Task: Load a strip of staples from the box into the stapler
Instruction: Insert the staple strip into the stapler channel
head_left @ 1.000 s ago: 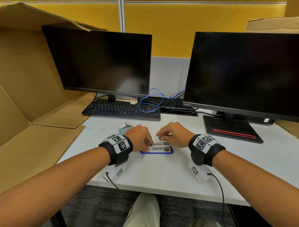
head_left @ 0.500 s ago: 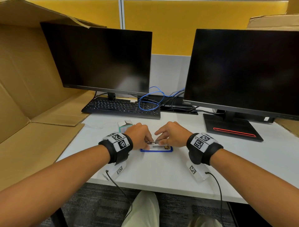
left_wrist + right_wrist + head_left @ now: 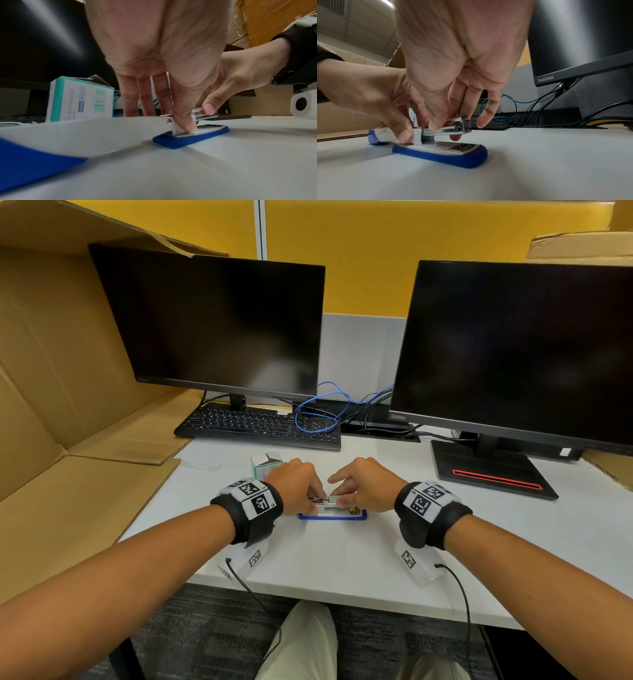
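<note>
A blue-and-white stapler (image 3: 332,515) lies open on the white desk, its cover (image 3: 68,135) swung back to the left and flat on the desk. My left hand (image 3: 298,487) pinches the white hinge block (image 3: 176,127) at the rear of the base (image 3: 443,155). With thumb and fingers, my right hand (image 3: 366,486) pinches the metal magazine (image 3: 447,130) from above. My fingers hide any staple strip. The teal-and-white staple box (image 3: 265,465) stands with its flap open just behind my left hand.
Two dark monitors (image 3: 219,326) (image 3: 513,347) stand at the back, with a black keyboard (image 3: 260,426) and blue and black cables (image 3: 322,412) between them. Flattened cardboard (image 3: 68,422) borders the desk's left side. The right monitor's base (image 3: 489,474) sits to my right.
My right hand has slid left along the metal magazine towards my left hand, so less of the magazine shows between them. My left hand has stayed at the hinge.
</note>
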{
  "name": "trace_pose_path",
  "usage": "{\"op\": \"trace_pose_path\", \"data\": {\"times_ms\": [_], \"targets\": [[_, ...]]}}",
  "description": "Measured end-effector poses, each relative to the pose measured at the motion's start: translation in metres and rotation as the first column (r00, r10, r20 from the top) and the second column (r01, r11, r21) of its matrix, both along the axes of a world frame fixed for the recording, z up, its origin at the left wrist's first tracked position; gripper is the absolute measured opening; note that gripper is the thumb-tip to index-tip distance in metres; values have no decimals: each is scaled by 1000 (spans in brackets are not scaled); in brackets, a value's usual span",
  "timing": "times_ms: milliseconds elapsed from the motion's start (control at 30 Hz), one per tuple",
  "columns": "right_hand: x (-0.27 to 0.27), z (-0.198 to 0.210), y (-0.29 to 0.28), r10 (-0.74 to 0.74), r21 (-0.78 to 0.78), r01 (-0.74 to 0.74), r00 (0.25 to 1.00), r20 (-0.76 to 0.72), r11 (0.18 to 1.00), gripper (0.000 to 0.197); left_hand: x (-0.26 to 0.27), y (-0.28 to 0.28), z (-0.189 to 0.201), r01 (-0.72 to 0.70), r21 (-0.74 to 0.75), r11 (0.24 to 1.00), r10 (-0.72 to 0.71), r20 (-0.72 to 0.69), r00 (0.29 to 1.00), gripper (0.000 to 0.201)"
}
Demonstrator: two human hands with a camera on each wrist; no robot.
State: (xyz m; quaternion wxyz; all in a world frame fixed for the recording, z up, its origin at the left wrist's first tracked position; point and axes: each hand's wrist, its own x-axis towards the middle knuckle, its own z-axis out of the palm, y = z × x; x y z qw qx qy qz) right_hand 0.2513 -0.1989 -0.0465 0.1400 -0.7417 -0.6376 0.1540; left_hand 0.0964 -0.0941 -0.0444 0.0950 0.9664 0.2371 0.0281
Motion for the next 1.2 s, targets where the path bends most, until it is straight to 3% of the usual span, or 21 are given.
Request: {"op": "trace_pose_path", "data": {"times_ms": [167, 367, 467, 700, 833, 1000, 1200], "targets": [[0, -3, 0, -9, 23, 9, 1000, 8, 1000, 47, -2, -1, -4, 4, -20, 1000, -3, 49, 999, 39], [3, 0, 0, 38, 19, -38, 999, 21, 999, 42, -7, -1, -7, 10, -66, 998, 0, 156, 988, 12], [4, 1, 0, 48, 38, -51, 996, 76, 998, 35, -4, -1, -10, 0, -86, 996, 14, 160, 987, 10], [5, -1, 4, 67, 63, -70, 996, 56, 996, 27, 5, -2, -14, -35, -236, 971, 78, 172, 982, 22], [5, -3, 3, 70, 91, -73, 997, 42, 993, 25, 3, -3, -13, -48, -420, 906, 145, 202, 968, 22], [9, -4, 2, 46, 195, -39, 999, -29, 980, 20, 5, 0, -15, -75, -589, 805, 285, 272, 919, 19], [14, -1, 4, -18, 252, 75, 975, -220, 965, 24, 12, -1, -11, -110, -568, 816, 349, 332, 877, 27]]}}
